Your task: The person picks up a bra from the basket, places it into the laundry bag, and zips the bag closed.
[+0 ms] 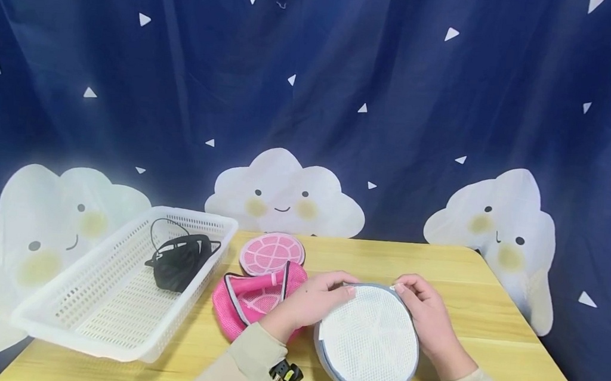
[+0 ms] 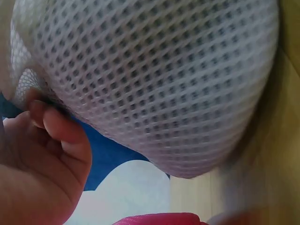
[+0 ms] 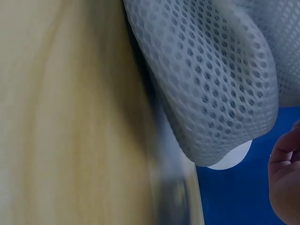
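Observation:
A round white mesh laundry bag (image 1: 371,342) with blue-grey edging stands between the two hands, its flat round face turned up. The left hand (image 1: 315,302) grips the upper left rim, thumb on the face and fingers behind. At the upper right rim, the right hand (image 1: 432,320) pinches the edge near a small white tab, perhaps a zip pull. In the left wrist view the bag's mesh side (image 2: 159,84) bulges close to the camera, with curled fingers at its edge. The right wrist view shows a folded mesh side (image 3: 211,79) and only part of the hand.
Left of the bag lies a pink mesh bag (image 1: 228,310) with a dark-edged opening, and behind it a round pink mesh piece (image 1: 273,254). A white plastic basket (image 1: 107,309) at the left holds a black fabric item (image 1: 178,267) with thin straps. Everything rests on a wooden table (image 1: 508,350).

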A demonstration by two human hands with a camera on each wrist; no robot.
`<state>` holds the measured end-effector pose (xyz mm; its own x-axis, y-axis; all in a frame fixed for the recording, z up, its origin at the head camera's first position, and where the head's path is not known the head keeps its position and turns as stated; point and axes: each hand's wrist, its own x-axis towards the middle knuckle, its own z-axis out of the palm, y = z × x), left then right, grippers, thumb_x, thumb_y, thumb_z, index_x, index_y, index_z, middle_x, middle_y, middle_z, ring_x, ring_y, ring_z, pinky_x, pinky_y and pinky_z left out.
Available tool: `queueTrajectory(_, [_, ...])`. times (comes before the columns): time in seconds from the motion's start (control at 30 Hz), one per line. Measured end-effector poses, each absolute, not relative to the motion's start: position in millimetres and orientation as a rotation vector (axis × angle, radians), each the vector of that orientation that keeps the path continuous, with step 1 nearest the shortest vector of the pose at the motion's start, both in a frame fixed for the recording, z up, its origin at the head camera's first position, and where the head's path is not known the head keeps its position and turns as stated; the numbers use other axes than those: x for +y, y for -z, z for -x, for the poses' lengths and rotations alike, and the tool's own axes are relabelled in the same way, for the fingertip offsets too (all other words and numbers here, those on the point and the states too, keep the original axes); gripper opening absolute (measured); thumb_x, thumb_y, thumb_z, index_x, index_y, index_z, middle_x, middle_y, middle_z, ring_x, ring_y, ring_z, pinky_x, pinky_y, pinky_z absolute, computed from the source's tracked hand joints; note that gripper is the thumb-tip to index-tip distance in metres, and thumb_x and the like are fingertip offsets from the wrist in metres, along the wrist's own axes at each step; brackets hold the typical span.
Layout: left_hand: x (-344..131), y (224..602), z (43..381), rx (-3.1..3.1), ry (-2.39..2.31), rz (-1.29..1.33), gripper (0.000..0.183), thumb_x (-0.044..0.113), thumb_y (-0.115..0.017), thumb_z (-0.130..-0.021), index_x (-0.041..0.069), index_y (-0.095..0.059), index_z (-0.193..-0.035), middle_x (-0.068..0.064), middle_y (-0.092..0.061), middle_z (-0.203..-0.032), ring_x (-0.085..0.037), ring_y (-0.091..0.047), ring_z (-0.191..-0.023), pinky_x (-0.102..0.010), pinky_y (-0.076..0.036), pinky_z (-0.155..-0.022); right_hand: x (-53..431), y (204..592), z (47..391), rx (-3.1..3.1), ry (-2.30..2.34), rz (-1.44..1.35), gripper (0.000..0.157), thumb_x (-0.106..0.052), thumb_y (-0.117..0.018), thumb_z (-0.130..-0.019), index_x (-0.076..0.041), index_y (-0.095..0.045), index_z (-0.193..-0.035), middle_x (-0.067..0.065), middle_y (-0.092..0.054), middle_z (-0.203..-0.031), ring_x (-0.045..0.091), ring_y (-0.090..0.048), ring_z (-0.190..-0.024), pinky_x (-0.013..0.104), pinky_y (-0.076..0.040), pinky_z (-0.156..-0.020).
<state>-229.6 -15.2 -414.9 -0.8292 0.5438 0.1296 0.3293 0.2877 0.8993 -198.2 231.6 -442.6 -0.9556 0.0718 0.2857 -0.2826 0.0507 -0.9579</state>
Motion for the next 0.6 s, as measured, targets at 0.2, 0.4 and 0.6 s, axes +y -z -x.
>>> queueTrajectory(0.2, [-10.7,416.9,225.9,2.449,-1.499,-0.922,0.012,0.033,-0.068,-0.096,0.023,-0.067,-0.089,0.009,-0.063,-0.085,-0.008,-0.059,-0.081,-0.028,-0.050,-0.073,227.9,447.2,193.6,-2.172,-1.903,-0.335,0.015,-0.013,-0.060,-0.103,0.002,-0.064,-0.102,0.004,-0.058,-0.077,0.015,-0.055,-0.068,0.030,-0.049,-0.060])
queueTrajectory(0.4, [-6.4,416.6,223.4,2.470,-1.408,-1.011,0.015,0.036,-0.067,-0.097,0.025,-0.071,-0.106,0.009,-0.058,-0.074,-0.006,-0.056,-0.068,-0.025,-0.048,-0.064,226.3,448.2,192.6,-2.155,-1.953,-0.455,0.014,-0.009,-0.057,-0.103,0.005,-0.062,-0.104,0.006,-0.058,-0.079,0.014,-0.055,-0.068,0.028,-0.050,-0.058])
queueTrajectory(0.6, [-5.9,414.4,222.6,2.481,-1.344,-1.036,0.016,0.037,-0.064,-0.099,0.026,-0.074,-0.106,0.013,-0.061,-0.076,-0.004,-0.058,-0.072,-0.024,-0.049,-0.068,224.6,445.8,191.3,-2.197,-1.939,-0.473,0.013,-0.011,-0.059,-0.103,0.002,-0.063,-0.104,0.005,-0.058,-0.080,0.014,-0.057,-0.070,0.028,-0.051,-0.060])
